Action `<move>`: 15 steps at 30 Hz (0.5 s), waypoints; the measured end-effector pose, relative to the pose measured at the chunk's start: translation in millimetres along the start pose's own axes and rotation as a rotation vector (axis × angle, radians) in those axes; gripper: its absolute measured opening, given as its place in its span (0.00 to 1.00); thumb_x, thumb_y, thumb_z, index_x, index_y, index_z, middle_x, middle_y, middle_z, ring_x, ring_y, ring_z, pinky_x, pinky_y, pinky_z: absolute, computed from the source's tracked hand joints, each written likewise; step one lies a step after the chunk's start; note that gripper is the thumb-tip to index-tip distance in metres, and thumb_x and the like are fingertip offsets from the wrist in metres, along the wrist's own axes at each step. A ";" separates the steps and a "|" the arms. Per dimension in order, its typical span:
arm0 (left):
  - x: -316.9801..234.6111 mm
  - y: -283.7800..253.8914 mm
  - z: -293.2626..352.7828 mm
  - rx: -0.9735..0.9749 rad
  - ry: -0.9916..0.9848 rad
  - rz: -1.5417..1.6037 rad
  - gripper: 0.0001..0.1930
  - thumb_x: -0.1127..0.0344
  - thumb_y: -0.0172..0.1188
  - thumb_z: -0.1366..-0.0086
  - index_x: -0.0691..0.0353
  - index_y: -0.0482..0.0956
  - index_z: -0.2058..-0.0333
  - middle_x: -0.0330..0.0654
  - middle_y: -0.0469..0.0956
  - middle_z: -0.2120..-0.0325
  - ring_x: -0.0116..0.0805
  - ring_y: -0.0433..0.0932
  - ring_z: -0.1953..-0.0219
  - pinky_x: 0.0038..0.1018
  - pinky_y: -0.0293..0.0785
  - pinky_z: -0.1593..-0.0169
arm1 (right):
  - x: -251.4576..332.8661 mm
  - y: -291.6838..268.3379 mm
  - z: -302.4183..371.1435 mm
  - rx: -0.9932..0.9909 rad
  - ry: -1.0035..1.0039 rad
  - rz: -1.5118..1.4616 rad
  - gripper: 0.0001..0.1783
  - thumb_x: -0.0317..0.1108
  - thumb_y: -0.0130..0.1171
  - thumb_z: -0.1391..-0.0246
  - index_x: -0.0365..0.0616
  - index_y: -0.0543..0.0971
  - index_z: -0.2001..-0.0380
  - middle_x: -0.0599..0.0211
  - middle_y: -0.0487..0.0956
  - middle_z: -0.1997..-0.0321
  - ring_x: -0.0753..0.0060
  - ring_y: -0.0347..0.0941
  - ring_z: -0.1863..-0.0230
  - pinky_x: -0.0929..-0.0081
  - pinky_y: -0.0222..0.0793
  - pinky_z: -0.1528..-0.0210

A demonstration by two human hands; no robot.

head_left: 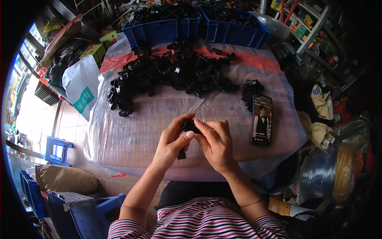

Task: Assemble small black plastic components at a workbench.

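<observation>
Plastic-covered tabletop (pixel 135 133), blue bins (pixel 161 34) along its far edge; heaped black parts (pixel 175 72) before them; toward the near edge, left hand (pixel 168 140) and right hand (pixel 217 144) share a closed grip on one small black piece (pixel 188 126); the step looks like fingertip work, next probably needing a steady left hold; the hands hide much of the piece's shape.

From head height, one fisheye view faces down and forward, close over the left hand (pixel 168 144) and right hand (pixel 217 148) at frame centre, striped shirt (pixel 203 221) at bottom, blue bins (pixel 167 32) farther off at top.
</observation>
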State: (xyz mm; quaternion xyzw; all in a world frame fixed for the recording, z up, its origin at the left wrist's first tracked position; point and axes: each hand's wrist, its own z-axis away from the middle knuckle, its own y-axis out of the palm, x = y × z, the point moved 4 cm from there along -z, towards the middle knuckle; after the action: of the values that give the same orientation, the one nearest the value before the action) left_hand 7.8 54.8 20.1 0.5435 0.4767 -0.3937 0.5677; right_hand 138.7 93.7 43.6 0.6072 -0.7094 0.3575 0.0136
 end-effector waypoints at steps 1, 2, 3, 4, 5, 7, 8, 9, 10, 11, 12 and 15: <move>0.9 0.0 0.9 -0.057 0.002 -0.034 0.24 0.58 0.59 0.38 0.64 0.67 0.47 0.33 0.69 0.73 0.18 0.64 0.78 0.16 0.62 0.75 | 0.6 2.8 0.7 -0.016 -0.034 0.000 0.23 0.24 0.66 0.61 0.39 0.77 0.56 0.66 0.72 0.66 0.65 0.66 0.66 0.73 0.65 0.66; 2.5 0.9 1.8 -0.064 0.005 -0.036 0.24 0.58 0.59 0.38 0.64 0.67 0.47 0.33 0.69 0.73 0.18 0.64 0.78 0.16 0.62 0.75 | 0.1 3.5 1.0 -0.015 -0.038 -0.005 0.23 0.24 0.66 0.61 0.39 0.77 0.56 0.66 0.72 0.66 0.65 0.66 0.66 0.73 0.65 0.66; 5.0 0.8 2.6 -0.083 -0.001 -0.046 0.23 0.59 0.58 0.38 0.64 0.67 0.47 0.33 0.69 0.74 0.18 0.64 0.78 0.16 0.62 0.75 | -3.2 3.3 1.7 0.004 0.017 -0.079 0.23 0.23 0.67 0.62 0.39 0.77 0.57 0.66 0.72 0.67 0.66 0.66 0.66 0.73 0.65 0.66; 7.1 2.2 2.7 -0.098 -0.006 -0.054 0.23 0.59 0.58 0.38 0.64 0.68 0.48 0.33 0.69 0.74 0.18 0.64 0.78 0.16 0.63 0.75 | -6.7 3.4 2.8 0.022 0.073 -0.148 0.23 0.22 0.67 0.63 0.39 0.77 0.58 0.67 0.72 0.67 0.66 0.66 0.67 0.74 0.65 0.66; 8.1 4.1 3.8 -0.121 0.003 -0.068 0.23 0.58 0.57 0.38 0.66 0.68 0.49 0.33 0.70 0.73 0.19 0.65 0.78 0.15 0.61 0.75 | -7.3 3.8 6.0 0.007 0.091 -0.156 0.22 0.22 0.67 0.64 0.40 0.78 0.59 0.67 0.72 0.68 0.66 0.66 0.67 0.73 0.66 0.66; 9.3 5.2 5.3 -0.131 0.013 -0.072 0.22 0.59 0.57 0.37 0.65 0.68 0.49 0.33 0.69 0.73 0.18 0.65 0.78 0.15 0.62 0.76 | -2.8 2.5 6.1 -0.011 0.062 -0.091 0.23 0.22 0.68 0.65 0.40 0.78 0.60 0.67 0.72 0.67 0.66 0.67 0.67 0.73 0.66 0.66; 9.9 5.9 5.8 -0.140 0.021 -0.077 0.21 0.60 0.56 0.36 0.64 0.68 0.49 0.33 0.69 0.74 0.18 0.65 0.79 0.15 0.63 0.76 | 0.0 1.5 6.4 -0.027 0.035 -0.027 0.23 0.22 0.68 0.66 0.41 0.78 0.60 0.67 0.72 0.67 0.66 0.68 0.66 0.73 0.66 0.66; 7.5 5.8 7.1 -0.168 0.028 -0.083 0.20 0.61 0.56 0.36 0.64 0.68 0.49 0.34 0.70 0.72 0.17 0.65 0.78 0.15 0.62 0.76 | 0.6 2.5 5.2 -0.030 0.029 -0.025 0.23 0.22 0.69 0.67 0.41 0.78 0.61 0.67 0.72 0.67 0.66 0.68 0.66 0.73 0.67 0.66; 7.4 3.0 7.1 -0.162 0.041 -0.078 0.20 0.62 0.56 0.36 0.64 0.68 0.49 0.34 0.70 0.71 0.17 0.64 0.78 0.15 0.62 0.76 | 1.5 2.9 2.9 -0.013 0.046 -0.046 0.23 0.21 0.68 0.66 0.41 0.78 0.61 0.66 0.73 0.67 0.66 0.68 0.66 0.73 0.67 0.66; 6.2 3.2 7.1 -0.152 0.036 -0.062 0.20 0.62 0.56 0.36 0.64 0.68 0.49 0.34 0.70 0.71 0.17 0.64 0.78 0.15 0.61 0.76 | -1.1 3.5 2.4 -0.002 0.060 -0.078 0.22 0.22 0.68 0.66 0.41 0.78 0.61 0.67 0.72 0.67 0.66 0.67 0.67 0.72 0.66 0.66; 4.6 4.1 6.9 -0.142 0.031 -0.047 0.19 0.62 0.56 0.36 0.64 0.68 0.49 0.34 0.70 0.71 0.17 0.64 0.77 0.15 0.61 0.75 | -3.9 3.9 3.3 0.009 0.073 -0.111 0.22 0.23 0.68 0.65 0.42 0.77 0.61 0.67 0.71 0.68 0.65 0.66 0.67 0.71 0.65 0.66; 3.8 4.0 4.7 -0.142 0.046 -0.113 0.19 0.63 0.56 0.37 0.64 0.69 0.50 0.33 0.70 0.71 0.17 0.64 0.77 0.15 0.61 0.75 | -5.3 2.7 4.6 -0.015 0.066 -0.108 0.22 0.23 0.68 0.66 0.42 0.77 0.61 0.67 0.70 0.68 0.65 0.65 0.68 0.71 0.65 0.67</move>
State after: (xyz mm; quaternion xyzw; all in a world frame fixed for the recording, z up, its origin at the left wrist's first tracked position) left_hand 13.1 50.8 17.2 0.4831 0.5464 -0.3774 0.5707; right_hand 139.7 95.9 36.4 0.6324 -0.6773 0.3709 0.0610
